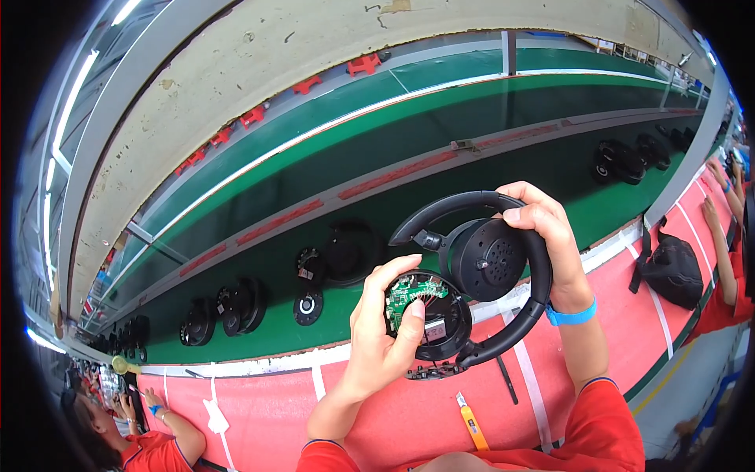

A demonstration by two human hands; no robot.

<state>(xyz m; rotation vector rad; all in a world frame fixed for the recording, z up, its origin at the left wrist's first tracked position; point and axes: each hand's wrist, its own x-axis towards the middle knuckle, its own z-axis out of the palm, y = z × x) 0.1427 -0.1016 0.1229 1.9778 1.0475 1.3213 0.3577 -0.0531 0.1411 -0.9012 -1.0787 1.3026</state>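
A pair of black headphones (539, 293) is held up over the pink work surface (314, 425). My right hand (550, 236) grips the headband near its top, thumb on the inner side; a blue band circles that wrist. My left hand (385, 330) holds the opened ear cup, its thumb lying over the inside. In that cup a green circuit board (403, 293) and thin wires are exposed. The other ear cup (487, 259) shows a round black face with small holes. Just below the opened cup lies a round part (435, 370), mostly hidden by it.
A yellow utility knife (472, 422) and a dark pen-like tool (507, 380) lie near me. Several black headphones (244, 305) rest along the green conveyor (267, 334) beyond. A black bag (671, 270) sits at right. Other people (165, 440) work on both sides. A beam (236, 86) spans overhead.
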